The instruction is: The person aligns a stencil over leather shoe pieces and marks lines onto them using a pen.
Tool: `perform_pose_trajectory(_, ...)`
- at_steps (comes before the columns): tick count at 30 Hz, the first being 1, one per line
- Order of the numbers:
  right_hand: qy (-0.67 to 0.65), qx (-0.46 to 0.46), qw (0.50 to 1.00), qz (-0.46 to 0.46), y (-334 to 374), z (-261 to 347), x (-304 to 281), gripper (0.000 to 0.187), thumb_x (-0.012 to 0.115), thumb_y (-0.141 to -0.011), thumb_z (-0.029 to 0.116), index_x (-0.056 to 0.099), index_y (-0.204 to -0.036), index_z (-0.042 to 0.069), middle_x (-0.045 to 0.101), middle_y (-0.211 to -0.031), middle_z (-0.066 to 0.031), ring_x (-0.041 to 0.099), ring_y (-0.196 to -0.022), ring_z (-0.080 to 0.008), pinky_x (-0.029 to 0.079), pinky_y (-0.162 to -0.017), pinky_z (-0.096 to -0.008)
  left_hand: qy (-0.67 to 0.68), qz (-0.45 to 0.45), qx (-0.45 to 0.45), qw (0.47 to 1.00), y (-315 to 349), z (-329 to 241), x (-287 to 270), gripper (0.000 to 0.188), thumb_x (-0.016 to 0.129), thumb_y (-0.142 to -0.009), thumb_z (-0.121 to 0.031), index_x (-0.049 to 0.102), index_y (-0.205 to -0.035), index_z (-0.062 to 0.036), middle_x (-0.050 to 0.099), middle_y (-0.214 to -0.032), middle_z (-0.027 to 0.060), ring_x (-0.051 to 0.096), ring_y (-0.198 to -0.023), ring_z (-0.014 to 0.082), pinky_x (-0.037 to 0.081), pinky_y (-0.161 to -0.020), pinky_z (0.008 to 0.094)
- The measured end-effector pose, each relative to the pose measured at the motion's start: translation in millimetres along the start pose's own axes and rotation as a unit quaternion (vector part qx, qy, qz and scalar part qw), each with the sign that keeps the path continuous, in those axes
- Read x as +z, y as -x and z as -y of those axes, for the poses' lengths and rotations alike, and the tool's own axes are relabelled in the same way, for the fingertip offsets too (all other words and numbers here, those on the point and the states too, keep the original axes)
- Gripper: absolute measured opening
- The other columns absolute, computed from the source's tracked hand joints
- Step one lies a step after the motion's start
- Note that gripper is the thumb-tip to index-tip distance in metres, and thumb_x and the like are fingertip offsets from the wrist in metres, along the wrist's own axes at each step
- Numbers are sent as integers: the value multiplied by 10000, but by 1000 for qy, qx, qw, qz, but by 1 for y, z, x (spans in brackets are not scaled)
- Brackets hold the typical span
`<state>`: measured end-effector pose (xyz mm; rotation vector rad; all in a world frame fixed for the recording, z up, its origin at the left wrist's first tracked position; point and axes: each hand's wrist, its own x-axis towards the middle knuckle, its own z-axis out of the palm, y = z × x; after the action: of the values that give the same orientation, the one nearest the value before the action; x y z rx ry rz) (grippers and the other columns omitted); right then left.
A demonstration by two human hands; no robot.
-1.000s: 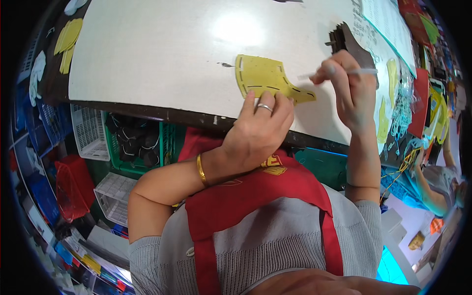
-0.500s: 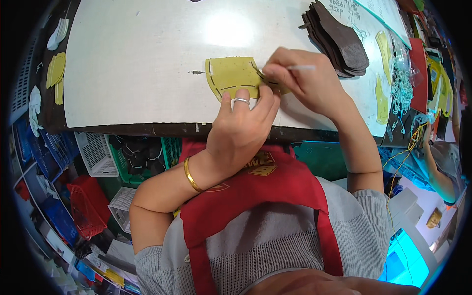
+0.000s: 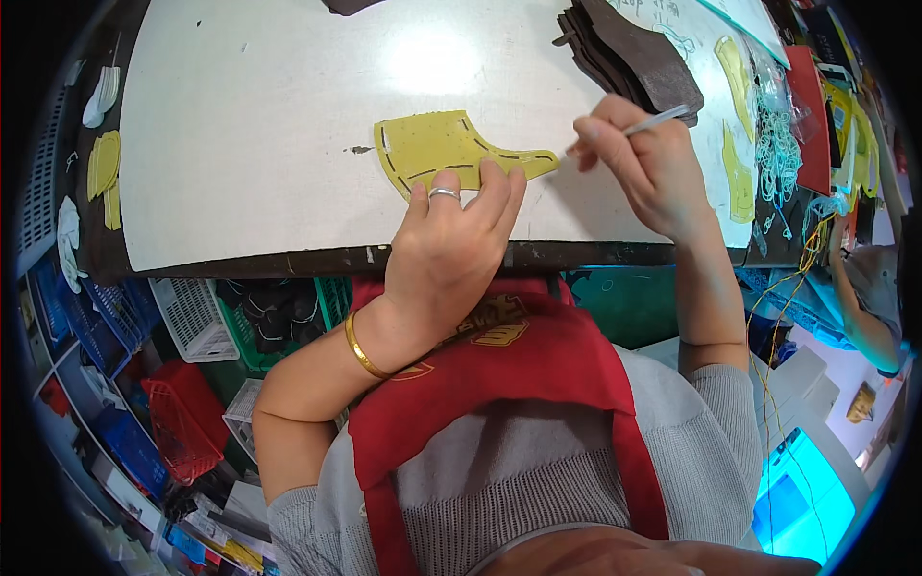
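Observation:
A yellow template [image 3: 427,134] with a narrow tail to the right lies on the white tabletop near its front edge. Slots run along its borders; most look dark, one shows pale. My left hand [image 3: 447,240] rests on the template's lower edge, fingertips pressing it down and spread apart. A ring and a gold bangle are on that hand and wrist. Right of the template's tail, my right hand [image 3: 663,178] grips a slim pale pen [image 3: 658,120], raised off the template. The pen's tip is hard to make out. Whether anything lies under the template cannot be seen.
A stack of dark brown cut pieces [image 3: 643,62] lies behind my right hand. More yellow templates [image 3: 738,182] and tangled pale cord [image 3: 778,154] are along the right side. Another dark piece [image 3: 351,4] touches the top edge. Crates [image 3: 197,317] stand below the table; another person's arm [image 3: 857,302] shows far right.
My right hand with the pen has moved right and slightly down, off the template, uncovering its tail. My left hand stays on the template; the whole view has shifted a little.

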<state>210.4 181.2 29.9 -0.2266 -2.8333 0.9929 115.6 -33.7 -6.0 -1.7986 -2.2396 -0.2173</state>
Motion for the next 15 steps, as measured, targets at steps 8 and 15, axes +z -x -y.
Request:
perform_pose_trajectory(8,97,-98,989,-57,-4,-3,26,255,670,-978,327,642,-870,98,659,-687,-68,656,-607,-271,491,-541,-380,15,42,-13,999,3,-3,1,431,583,-891,-183,658,-1301,-75,617,-1201,78,615,-920,279,571,-854,418)
perform_pose_trajectory(15,138,51,988,53,5,6,5,246,606,-1019,273,618,-902,58,658,-721,-100,673,-685,-300,513,-594,-392,-12,5,0,1000,2,0,0,473,622,-807,-130,663,-1279,-120,637,-1157,3,585,-827,209,549,-638,256)
